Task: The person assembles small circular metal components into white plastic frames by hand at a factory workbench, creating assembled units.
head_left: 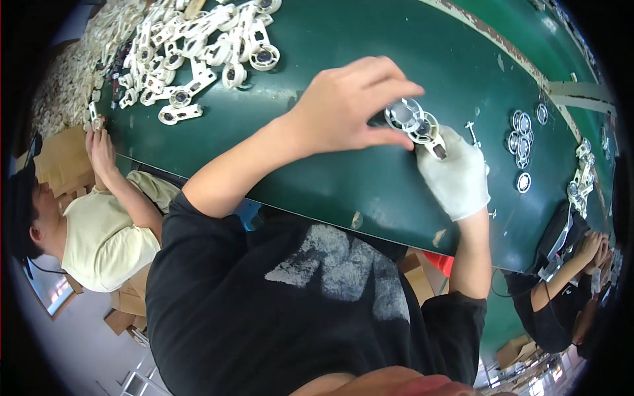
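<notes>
White ring part (415,121) pinched between bare left hand (343,105) fingers, gloved right hand (456,175) gripping beneath

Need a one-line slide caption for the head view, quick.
Bare left hand and white-gloved right hand hold a white ringed plastic part over a green table.

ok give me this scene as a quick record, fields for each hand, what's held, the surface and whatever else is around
surface: green belt table
left hand: bare left hand, fingertips pinching the white plastic part
right hand: white-gloved right hand, gripping the same part from below
left of it: pile of white parts
right of it: small round rings
others: co-worker in pale shirt at left; another person at right
</notes>
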Tool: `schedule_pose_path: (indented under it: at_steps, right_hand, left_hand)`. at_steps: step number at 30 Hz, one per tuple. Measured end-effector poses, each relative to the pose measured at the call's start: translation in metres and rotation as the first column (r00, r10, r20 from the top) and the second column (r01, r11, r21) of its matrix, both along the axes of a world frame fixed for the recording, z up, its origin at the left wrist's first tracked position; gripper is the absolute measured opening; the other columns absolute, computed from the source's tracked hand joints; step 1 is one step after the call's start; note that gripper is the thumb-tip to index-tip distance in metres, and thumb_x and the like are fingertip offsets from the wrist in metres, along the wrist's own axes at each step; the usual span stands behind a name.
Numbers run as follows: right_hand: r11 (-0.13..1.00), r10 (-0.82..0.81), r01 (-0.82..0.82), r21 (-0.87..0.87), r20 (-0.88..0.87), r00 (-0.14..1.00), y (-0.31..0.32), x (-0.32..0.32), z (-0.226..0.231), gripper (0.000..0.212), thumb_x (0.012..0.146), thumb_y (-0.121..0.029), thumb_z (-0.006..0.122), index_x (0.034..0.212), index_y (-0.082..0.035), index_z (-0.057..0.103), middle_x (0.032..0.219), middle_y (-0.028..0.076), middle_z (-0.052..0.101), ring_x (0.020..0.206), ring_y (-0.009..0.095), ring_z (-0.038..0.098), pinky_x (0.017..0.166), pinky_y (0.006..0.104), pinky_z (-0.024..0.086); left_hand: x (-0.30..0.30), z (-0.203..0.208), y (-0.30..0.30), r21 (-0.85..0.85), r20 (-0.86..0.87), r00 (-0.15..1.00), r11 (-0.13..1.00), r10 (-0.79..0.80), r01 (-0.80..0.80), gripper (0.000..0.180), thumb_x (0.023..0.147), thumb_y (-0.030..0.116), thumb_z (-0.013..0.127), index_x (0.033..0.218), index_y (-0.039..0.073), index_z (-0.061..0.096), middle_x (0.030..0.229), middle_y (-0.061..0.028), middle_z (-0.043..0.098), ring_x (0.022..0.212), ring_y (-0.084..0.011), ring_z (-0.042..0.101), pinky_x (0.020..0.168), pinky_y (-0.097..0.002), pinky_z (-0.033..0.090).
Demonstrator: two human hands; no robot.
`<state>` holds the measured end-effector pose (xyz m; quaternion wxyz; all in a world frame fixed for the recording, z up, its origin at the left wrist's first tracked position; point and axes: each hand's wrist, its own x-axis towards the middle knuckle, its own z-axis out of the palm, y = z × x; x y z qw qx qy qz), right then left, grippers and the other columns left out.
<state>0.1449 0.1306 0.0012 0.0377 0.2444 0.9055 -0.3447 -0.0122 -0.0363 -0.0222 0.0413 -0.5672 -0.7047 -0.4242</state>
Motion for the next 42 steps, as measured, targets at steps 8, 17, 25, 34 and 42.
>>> schedule_pose_path:
  at_steps: [8, 17, 25, 34, 42]
  right_hand:
    - [0.996, 0.056, -0.057, -0.073, -0.028, 0.998, -0.003, 0.005, 0.001, 0.024, 0.084, -0.010, 0.073, 0.107, -0.001, 0.070, 0.080, 0.018, 0.071, 0.071, 0.027, 0.071, 0.068, 0.0355, 0.054]
    - [0.985, 0.098, -0.106, -0.133, -0.064, 0.993, -0.004, 0.010, 0.001, 0.025, 0.086, -0.013, 0.074, 0.108, -0.002, 0.069, 0.082, 0.016, 0.070, 0.072, 0.026, 0.070, 0.071, 0.0348, 0.054]
    - [0.602, 0.122, -0.076, -0.795, -0.002, 0.992, 0.009, 0.010, 0.005, 0.025, 0.097, -0.024, 0.066, 0.100, 0.000, 0.064, 0.079, 0.002, 0.062, 0.072, 0.012, 0.057, 0.065, 0.0305, 0.048]
    - [0.931, 0.244, -0.313, -0.187, -0.316, 0.917, -0.003, 0.024, -0.024, 0.023, 0.096, -0.023, 0.070, 0.113, -0.006, 0.070, 0.094, 0.013, 0.073, 0.084, 0.032, 0.072, 0.077, 0.0349, 0.055]
    - [0.812, -0.120, 0.013, -0.584, -0.144, 0.982, -0.009, 0.008, -0.003, 0.040, 0.106, -0.027, 0.053, 0.136, -0.001, 0.056, 0.082, 0.001, 0.065, 0.064, 0.006, 0.055, 0.056, 0.0210, 0.044]
  left_hand:
    - [0.015, -0.010, 0.009, -0.032, 0.082, 0.993, 0.995, -0.090, 0.093, 0.051, 0.069, 0.028, 0.091, 0.114, 0.013, 0.074, 0.110, -0.0008, 0.069, 0.094, -0.0213, 0.070, 0.078, -0.0319, 0.058]
    - [0.021, -0.012, 0.006, -0.041, 0.215, 0.965, 0.986, -0.152, 0.165, 0.053, 0.072, 0.027, 0.091, 0.118, 0.009, 0.072, 0.121, -0.0041, 0.075, 0.099, -0.0210, 0.074, 0.080, -0.0298, 0.060]
    - [0.018, -0.011, 0.006, 0.169, 0.064, 0.941, 0.933, -0.333, 0.319, 0.046, 0.073, 0.013, 0.085, 0.116, 0.005, 0.072, 0.122, -0.0092, 0.074, 0.100, -0.0289, 0.072, 0.082, -0.0344, 0.060]
    - [0.037, -0.006, 0.012, 0.233, 0.705, 0.614, 0.934, -0.355, 0.272, 0.024, 0.085, 0.016, 0.083, 0.105, 0.003, 0.077, 0.109, -0.0118, 0.078, 0.104, -0.0237, 0.074, 0.096, -0.0368, 0.056]
    - [-0.057, 0.013, 0.059, -0.274, 0.789, 0.590, 0.957, 0.169, 0.092, 0.030, 0.095, 0.037, 0.074, 0.094, 0.008, 0.081, 0.076, -0.0006, 0.070, 0.068, -0.0107, 0.061, 0.063, -0.0266, 0.048]
